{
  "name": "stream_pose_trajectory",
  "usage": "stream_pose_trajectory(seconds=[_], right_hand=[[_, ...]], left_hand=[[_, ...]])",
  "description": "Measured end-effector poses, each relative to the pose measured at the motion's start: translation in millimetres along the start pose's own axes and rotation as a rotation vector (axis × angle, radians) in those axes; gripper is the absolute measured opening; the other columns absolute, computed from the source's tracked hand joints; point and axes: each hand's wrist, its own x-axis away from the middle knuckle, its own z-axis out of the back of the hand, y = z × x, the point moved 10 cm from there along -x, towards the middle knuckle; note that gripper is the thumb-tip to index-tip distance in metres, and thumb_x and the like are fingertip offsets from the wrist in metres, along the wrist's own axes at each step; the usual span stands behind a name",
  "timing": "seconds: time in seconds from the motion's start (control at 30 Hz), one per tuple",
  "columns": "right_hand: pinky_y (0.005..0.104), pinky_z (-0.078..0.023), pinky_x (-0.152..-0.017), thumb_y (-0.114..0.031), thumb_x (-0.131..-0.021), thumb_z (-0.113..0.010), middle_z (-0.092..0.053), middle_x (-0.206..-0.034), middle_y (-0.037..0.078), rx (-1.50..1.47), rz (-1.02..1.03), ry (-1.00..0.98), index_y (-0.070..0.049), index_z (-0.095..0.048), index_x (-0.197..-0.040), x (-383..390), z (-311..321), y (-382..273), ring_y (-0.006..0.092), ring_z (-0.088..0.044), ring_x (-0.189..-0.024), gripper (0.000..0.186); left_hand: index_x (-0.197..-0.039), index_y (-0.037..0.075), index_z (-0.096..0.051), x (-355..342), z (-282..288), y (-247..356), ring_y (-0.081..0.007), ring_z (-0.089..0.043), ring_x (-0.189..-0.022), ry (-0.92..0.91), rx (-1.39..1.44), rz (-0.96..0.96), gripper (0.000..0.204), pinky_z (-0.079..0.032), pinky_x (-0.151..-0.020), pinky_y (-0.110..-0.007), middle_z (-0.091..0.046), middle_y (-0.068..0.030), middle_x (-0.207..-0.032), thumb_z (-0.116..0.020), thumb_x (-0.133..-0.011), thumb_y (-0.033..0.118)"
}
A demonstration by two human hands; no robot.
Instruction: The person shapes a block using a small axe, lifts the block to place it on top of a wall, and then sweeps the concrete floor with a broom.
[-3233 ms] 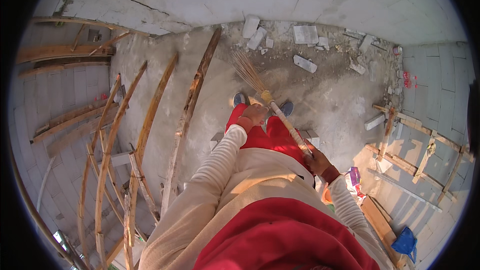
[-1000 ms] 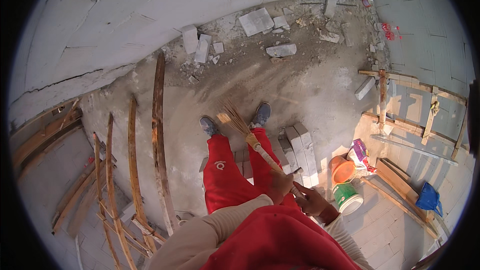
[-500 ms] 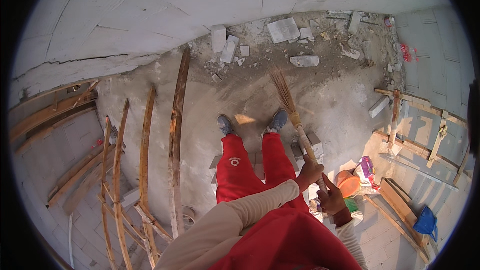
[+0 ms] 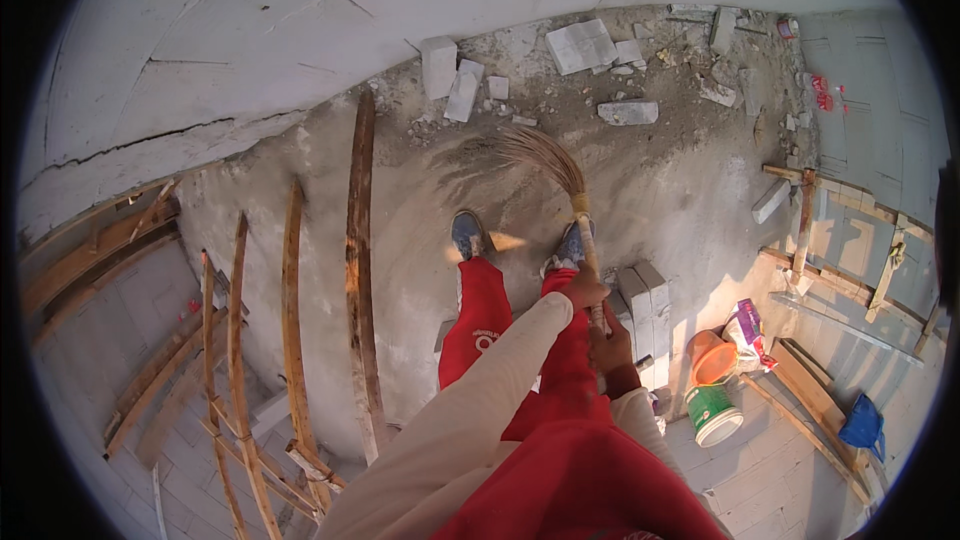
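My left hand (image 4: 584, 290) is closed round the handle of a straw broom (image 4: 560, 172), high on the stick. Just below it, nearer my body, my right hand (image 4: 611, 344) grips the same handle. The broom slants away from me, its bristles pressed on the dusty floor and bent to the left. Grey dust and small crumbs (image 4: 465, 162) lie at the left of the bristle tips. Beyond the bristles rests a flat broken block (image 4: 628, 113). My shoes stand on the floor, the right one beside the broom's binding.
Broken blocks (image 4: 582, 47) and rubble line the far wall. Long wooden poles (image 4: 360, 240) slope upright on my left. To my right are stacked grey blocks (image 4: 645, 300), an orange bowl (image 4: 712, 358), a green-and-white bucket (image 4: 714, 414), planks (image 4: 810, 390) and a blue bag (image 4: 862, 427).
The broom head has swept left across the floor and its bristles now bend and fan out. Both hands have shifted left with the handle. The whole view has moved slightly.
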Motion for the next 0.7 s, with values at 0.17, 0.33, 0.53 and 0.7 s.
stream_pose_trajectory(seconds=[0.17,0.33,0.53,0.7], right_hand=[[0.0251,-0.034,-0.036,-0.006,-0.101,-0.053,-0.046,-0.062,-0.005,-0.075,0.017,0.170,-0.026,-0.033,-0.164,75,41,-40,0.0045,-0.038,-0.043,0.069],[0.0256,-0.037,-0.041,-0.009,-0.102,-0.056,-0.050,-0.064,-0.004,0.014,-0.049,-0.060,-0.027,-0.032,-0.164,179,6,-24,0.0054,-0.040,-0.046,0.069],[0.0263,-0.041,-0.046,-0.020,-0.103,-0.064,-0.055,-0.067,-0.003,0.301,-0.109,-0.456,-0.035,-0.035,-0.162,107,-59,-19,0.0073,-0.047,-0.052,0.067],[0.0280,-0.042,-0.045,-0.021,-0.102,-0.065,-0.055,-0.067,-0.002,0.297,0.025,-0.206,-0.032,-0.042,-0.160,24,4,-69,0.0084,-0.048,-0.052,0.063]], left_hand=[[-0.137,-0.024,-0.012,40,-38,106,-0.0463,-0.070,-0.101,-0.141,0.031,-0.132,0.090,-0.058,-0.083,-0.045,-0.064,-0.0410,-0.108,-0.067,-0.086,0.026],[-0.119,-0.009,-0.025,186,-4,67,-0.0502,-0.066,-0.075,0.121,0.180,-0.124,0.060,-0.055,-0.067,-0.055,-0.063,-0.0302,-0.086,-0.066,-0.086,0.019],[-0.135,-0.009,-0.021,203,78,-77,-0.0440,-0.068,-0.099,0.521,0.333,0.374,0.073,-0.058,-0.088,-0.047,-0.057,-0.0313,-0.114,-0.066,-0.082,0.015],[-0.133,-0.018,-0.017,-4,8,-48,-0.0432,-0.069,-0.105,-0.015,0.502,0.182,0.080,-0.061,-0.086,-0.043,-0.056,-0.0357,-0.120,-0.069,-0.082,0.015]])
